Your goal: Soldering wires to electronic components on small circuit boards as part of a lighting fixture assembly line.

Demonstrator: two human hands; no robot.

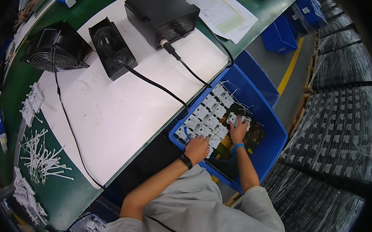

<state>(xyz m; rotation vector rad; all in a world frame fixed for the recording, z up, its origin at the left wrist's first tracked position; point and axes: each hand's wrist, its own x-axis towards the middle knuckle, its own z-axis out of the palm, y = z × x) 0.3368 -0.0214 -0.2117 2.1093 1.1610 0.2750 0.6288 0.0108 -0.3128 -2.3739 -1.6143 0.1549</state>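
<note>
A deep blue plastic bin (271, 154) holds rows of small white plastic parts (201, 112) on its left side, with thin white cable ties or leads sticking out. My right hand (238, 131), with a blue band at its wrist, is closed on a white plastic part (233, 118) over the dark, yellow-marked layer (223, 155) in the bin. On the near end of the rows lies my left hand (197, 149), a black band round its wrist. Its fingers are bent and close together; what lies under the fingertips is hidden.
Left of the bin, a green table (65, 202) with a white mat (130, 112) carries a black power unit (160, 15), a black holder (112, 48) and a fan (54, 51). Loose white ties (45, 155) lie at its left. Cords cross the bin's edge. Wrapped stacks (331, 130) stand right.
</note>
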